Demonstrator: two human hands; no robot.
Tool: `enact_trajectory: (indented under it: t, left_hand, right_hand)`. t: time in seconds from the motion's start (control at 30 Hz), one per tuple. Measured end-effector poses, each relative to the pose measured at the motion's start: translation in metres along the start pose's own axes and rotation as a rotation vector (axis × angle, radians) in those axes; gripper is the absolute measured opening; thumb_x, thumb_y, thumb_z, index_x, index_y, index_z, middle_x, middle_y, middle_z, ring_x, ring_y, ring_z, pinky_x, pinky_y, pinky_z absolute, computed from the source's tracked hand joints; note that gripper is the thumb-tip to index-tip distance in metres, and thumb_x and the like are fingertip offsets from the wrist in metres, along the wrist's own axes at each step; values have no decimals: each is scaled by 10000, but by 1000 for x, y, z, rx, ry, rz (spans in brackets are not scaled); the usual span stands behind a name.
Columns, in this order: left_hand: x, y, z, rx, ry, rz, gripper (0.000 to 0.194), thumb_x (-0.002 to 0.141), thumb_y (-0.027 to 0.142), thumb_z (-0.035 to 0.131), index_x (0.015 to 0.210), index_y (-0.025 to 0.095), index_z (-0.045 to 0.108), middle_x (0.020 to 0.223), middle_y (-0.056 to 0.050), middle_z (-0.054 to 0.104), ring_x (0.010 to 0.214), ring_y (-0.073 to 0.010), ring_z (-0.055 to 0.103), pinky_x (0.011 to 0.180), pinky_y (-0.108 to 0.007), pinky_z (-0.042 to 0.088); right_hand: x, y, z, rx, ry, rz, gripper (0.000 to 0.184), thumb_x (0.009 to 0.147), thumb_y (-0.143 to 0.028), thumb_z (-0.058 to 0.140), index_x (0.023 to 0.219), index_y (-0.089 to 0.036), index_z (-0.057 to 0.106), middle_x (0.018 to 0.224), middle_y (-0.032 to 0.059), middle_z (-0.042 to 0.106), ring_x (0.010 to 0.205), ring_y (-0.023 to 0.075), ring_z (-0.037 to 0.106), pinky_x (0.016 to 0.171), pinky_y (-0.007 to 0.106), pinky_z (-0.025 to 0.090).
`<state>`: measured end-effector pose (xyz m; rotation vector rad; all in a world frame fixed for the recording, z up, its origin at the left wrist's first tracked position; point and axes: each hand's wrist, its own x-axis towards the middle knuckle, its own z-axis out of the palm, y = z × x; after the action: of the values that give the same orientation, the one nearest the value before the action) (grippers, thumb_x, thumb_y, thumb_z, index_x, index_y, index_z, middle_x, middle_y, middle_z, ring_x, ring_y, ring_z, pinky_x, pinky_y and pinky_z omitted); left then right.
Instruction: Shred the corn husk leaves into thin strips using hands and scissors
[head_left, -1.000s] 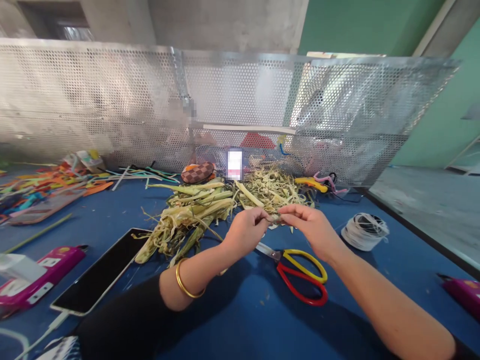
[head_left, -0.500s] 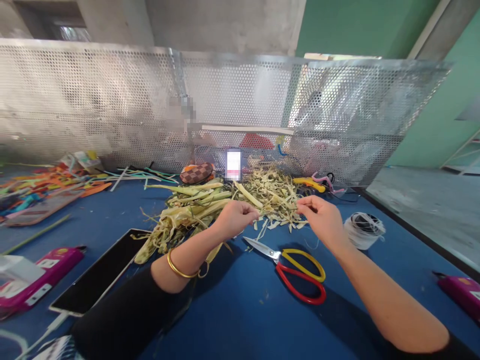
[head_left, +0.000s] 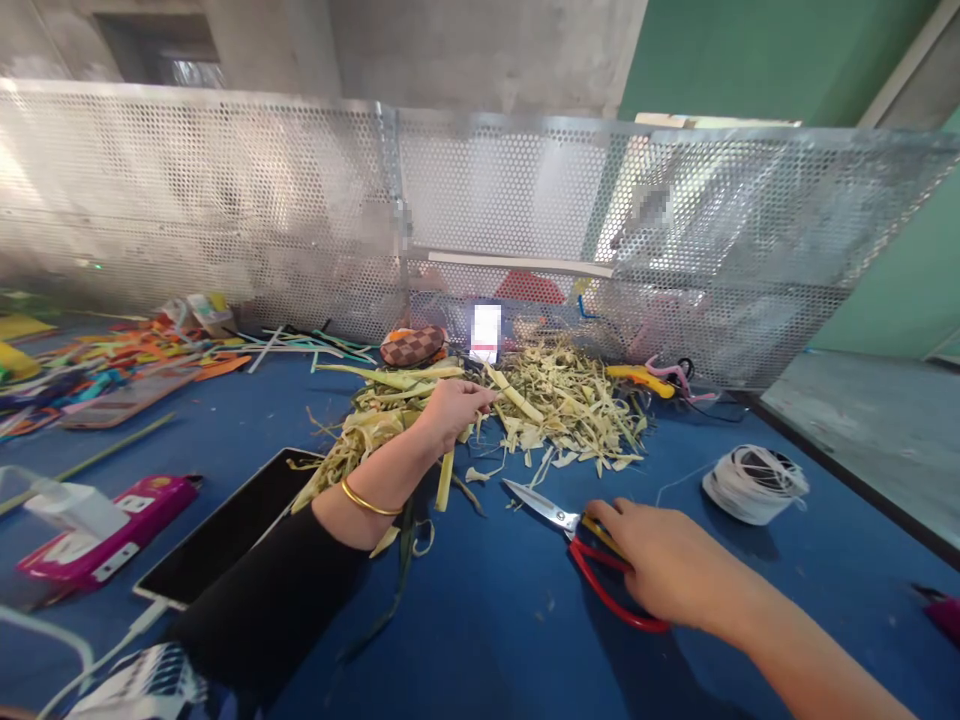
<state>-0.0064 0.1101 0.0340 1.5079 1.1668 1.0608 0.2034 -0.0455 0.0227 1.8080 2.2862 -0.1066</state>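
- Our right hand (head_left: 660, 557) touches the scissors (head_left: 561, 517) on the desk (head_left: 495, 630); its grip, we cannot tell.
- Beyond the scissors, our left hand (head_left: 454, 408) pinches narrowly, contents unclear.
- We should grip fully before lifting.

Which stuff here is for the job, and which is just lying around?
Probably for the job:
scissors, with the right hand at their handles
pale plant strips, near the left hand
perhaps the white spool

Probably just lying around:
phone with a dark screen
purple power strip
checkered pouch
colourful strips
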Motion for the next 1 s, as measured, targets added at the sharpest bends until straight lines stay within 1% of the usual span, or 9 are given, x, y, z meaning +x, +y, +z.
enact_trajectory:
  t: [0.1,0.2,0.27,0.37,0.43,0.53,0.63,0.87,1.0]
  left_hand:
    - [-3,2,3,-12,-20,-60,259,711,289,642,515,167,524,405,46,394,343,-32,239,377,-214,152]
    - [-5,4,5,-18,-15,-60,248,701,290,650,523,161,534,434,34,434,360,-34,276,392,-210,187]
    - [-6,5,5,-23,-4,-47,224,687,302,654,545,158,556,455,27,465,385,-43,309,410,-209,225]
    - [-7,6,5,-26,17,-32,212,685,298,632,543,159,559,436,40,442,403,-53,310,427,-212,239]
    - [-8,6,7,-26,28,-23,205,692,276,606,532,161,551,423,50,420,405,-55,293,432,-217,233]
    - [-10,6,10,-21,33,-7,205,699,268,588,527,163,550,423,52,423,410,-58,283,438,-227,227]
    - [-11,5,14,-5,27,14,224,697,280,592,511,167,541,437,50,439,419,-60,280,446,-232,226]
    - [-11,-3,20,104,16,116,234,702,310,587,520,165,564,512,24,533,470,-73,362,484,-226,279]
    - [-14,-6,27,129,-30,85,198,699,300,584,566,154,605,515,20,544,464,-76,374,471,-220,278]
  right_hand:
    - [8,1,2,27,22,-15,552,595,-3,472,1114,-166,565,865,117,652,749,246,630,564,284,315]
    - [16,6,2,218,73,-9,609,640,-60,500,1236,-183,511,897,107,670,805,249,629,631,294,385]
    - [20,11,3,529,90,-30,593,672,-114,517,1257,-215,500,911,76,677,803,225,626,664,297,428]
    - [23,16,4,1169,104,-56,499,697,-197,541,1196,-215,529,878,34,656,610,154,586,609,290,470]
    - [24,18,4,1545,125,-73,416,714,-263,590,1123,-192,565,820,19,632,532,123,551,634,307,494]
    - [24,18,6,1869,127,-128,369,750,-412,642,1052,-203,612,804,27,630,649,156,612,787,357,496]
    - [24,16,7,1938,76,-170,470,742,-565,626,1058,-216,615,850,55,640,785,207,628,808,379,489]
    - [23,10,3,1759,123,-163,598,806,-704,381,1071,-207,582,736,36,562,578,156,513,643,337,469]
    - [24,12,2,1742,142,-113,566,822,-670,394,1078,-197,571,723,32,552,554,154,507,628,341,470]
